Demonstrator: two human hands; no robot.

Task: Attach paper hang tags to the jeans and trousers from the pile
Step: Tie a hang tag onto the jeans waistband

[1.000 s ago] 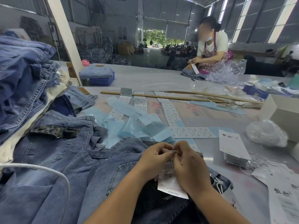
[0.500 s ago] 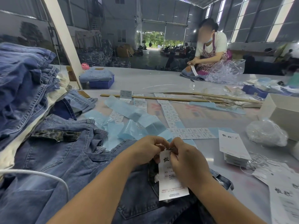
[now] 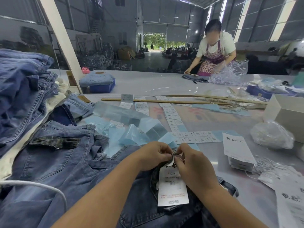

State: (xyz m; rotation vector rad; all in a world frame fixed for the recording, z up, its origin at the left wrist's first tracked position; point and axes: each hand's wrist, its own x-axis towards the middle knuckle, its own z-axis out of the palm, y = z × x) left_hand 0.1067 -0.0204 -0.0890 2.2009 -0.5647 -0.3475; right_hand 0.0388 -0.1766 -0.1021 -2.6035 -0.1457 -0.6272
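At the near edge of a long grey surface (image 3: 164, 83), a person's left hand (image 3: 154, 155) and right hand (image 3: 195, 170) meet above a pair of jeans (image 3: 74, 178) spread flat, each grip closed in a pinch at the top of a white paper hang tag (image 3: 171, 188). The left thumb and forefinger pinch the tag's upper end together with a fold of dark denim; the right fingertips pinch the same spot from the other side, and whether a string runs between them cannot be told. The tag lies printed side up on the jeans, its lower end pointing toward the near edge. A tall pile of folded jeans (image 3: 23, 89) stands along the left edge. Toward the middle lie crumpled blue paper strips (image 3: 131, 129) and sheets of small white labels (image 3: 194, 137). Near the right edge sits a stack of spare tags (image 3: 238, 152), with a clear plastic bag (image 3: 271, 135) and a white box (image 3: 287, 112) just beyond it. Two long wooden sticks (image 3: 164, 101) lie across the middle. At the far edge, another worker in a floral apron (image 3: 212, 51) leans over folded denim, and a blue crate (image 3: 102, 87) holds more jeans at the far left.
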